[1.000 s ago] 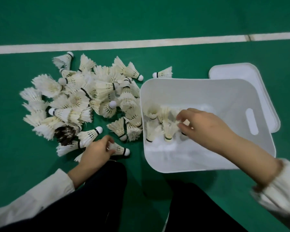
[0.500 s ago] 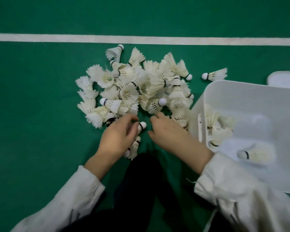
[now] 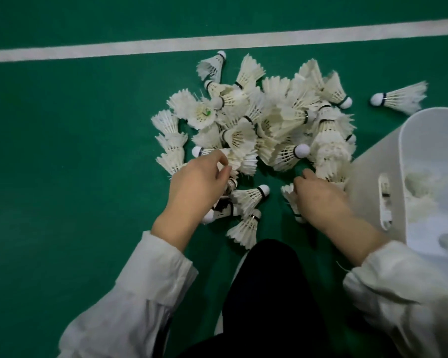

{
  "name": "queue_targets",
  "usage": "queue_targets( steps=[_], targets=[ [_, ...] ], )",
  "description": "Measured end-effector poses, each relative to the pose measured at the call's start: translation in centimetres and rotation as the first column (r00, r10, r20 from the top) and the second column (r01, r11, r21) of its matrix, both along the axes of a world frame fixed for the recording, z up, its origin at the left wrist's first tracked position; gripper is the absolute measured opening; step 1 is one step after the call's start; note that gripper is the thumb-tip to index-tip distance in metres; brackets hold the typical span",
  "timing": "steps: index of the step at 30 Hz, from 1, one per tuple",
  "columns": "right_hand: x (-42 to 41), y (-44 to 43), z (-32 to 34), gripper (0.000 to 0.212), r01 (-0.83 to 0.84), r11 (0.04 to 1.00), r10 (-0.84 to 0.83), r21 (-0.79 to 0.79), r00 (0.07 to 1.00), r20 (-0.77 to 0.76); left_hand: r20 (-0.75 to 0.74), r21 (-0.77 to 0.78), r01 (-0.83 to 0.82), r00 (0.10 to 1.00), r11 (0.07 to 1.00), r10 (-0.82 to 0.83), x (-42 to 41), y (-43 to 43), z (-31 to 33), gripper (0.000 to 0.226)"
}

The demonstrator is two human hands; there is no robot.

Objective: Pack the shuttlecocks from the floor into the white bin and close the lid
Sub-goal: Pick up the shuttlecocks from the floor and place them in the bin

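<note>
Pinching with thumb and forefinger, the left hand (image 3: pixel 197 182) holds the feathers of an edge shuttlecock (image 3: pixel 237 164) on the near side of the pile (image 3: pixel 269 120). The right hand (image 3: pixel 318 200) has its fingers curled down over a black-banded shuttlecock (image 3: pixel 290 196), whose feathers stick out past the knuckles; its far side touches the pile's near right corner. Between the hands lie two loose shuttlecocks (image 3: pixel 248 198), one just behind the other. Most of the shuttlecocks are heaped on the green floor (image 3: pixel 62 151), short of a white line (image 3: pixel 217 43). A lone shuttlecock (image 3: pixel 398 98) lies apart to the right of the heap, its cork pointing left. The white bin (image 3: pixel 429 140) stands open just beside the right wrist, against the heap's right edge, with a few blurred shuttlecocks inside. White sleeves cover both forearms, and a dark trouser leg (image 3: pixel 267 293) shows between them.
</note>
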State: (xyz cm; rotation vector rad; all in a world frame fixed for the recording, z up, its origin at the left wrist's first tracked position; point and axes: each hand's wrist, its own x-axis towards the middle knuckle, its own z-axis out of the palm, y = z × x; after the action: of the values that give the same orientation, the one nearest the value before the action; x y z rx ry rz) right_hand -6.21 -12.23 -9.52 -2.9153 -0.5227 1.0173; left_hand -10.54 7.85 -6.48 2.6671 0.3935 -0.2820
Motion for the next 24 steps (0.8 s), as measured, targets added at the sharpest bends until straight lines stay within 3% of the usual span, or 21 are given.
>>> queue_targets(
  steps=[3, 6, 9, 12, 14, 18, 22, 24],
  targets=[
    [-0.1, 0.9, 1.1, 0.012, 0.102, 0.981, -0.113, 0.167, 0.992, 0.057, -0.094, 0.053, 0.031, 0.995, 0.998, -0.026, 0.6, 1.8, 0.4, 0.023],
    [-0.3, 1.9, 2.7, 0.007, 0.167, 0.887, -0.236, 0.430, 0.965, 0.112, -0.047, 0.151, 0.053, 0.998, 0.987, -0.047, 2.0, 2.3, 0.7, 0.028],
    [0.0, 2.6, 4.0, 0.004, 0.170, 0.807, -0.264, 0.565, 0.961, 0.088, 0.004, 0.240, 0.103, 0.994, 0.965, -0.107, 4.1, 1.0, 0.7, 0.043],
    [0.5, 2.7, 4.0, 0.006, 0.155, 0.796, -0.261, 0.585, 0.960, 0.101, 0.023, 0.319, 0.165, 0.983, 0.933, -0.182, 5.8, -0.7, 0.2, 0.055],
    [0.8, 2.5, 3.8, 0.008, 0.152, 0.810, -0.260, 0.566, 0.959, 0.116, -0.040, 0.345, 0.166, 0.986, 0.924, -0.163, 6.7, -1.7, -0.3, 0.057],
    [1.0, 2.0, 3.8, 0.008, 0.144, 0.830, -0.256, 0.539, 0.957, 0.138, -0.128, 0.384, 0.155, 0.985, 0.910, -0.114, 7.7, -2.4, -2.6, 0.043],
    [1.1, 1.8, 4.2, 0.007, 0.183, 0.811, -0.283, 0.555, 0.954, 0.099, 0.037, 0.365, 0.062, 0.996, 0.929, -0.081, 6.7, -1.5, -3.4, 0.015],
    [1.4, 1.6, 5.1, 0.006, 0.194, 0.790, -0.297, 0.582, 0.951, 0.086, 0.127, 0.251, -0.024, 0.992, 0.968, -0.009, 6.1, -0.9, -2.4, 0.026]
  ],
)
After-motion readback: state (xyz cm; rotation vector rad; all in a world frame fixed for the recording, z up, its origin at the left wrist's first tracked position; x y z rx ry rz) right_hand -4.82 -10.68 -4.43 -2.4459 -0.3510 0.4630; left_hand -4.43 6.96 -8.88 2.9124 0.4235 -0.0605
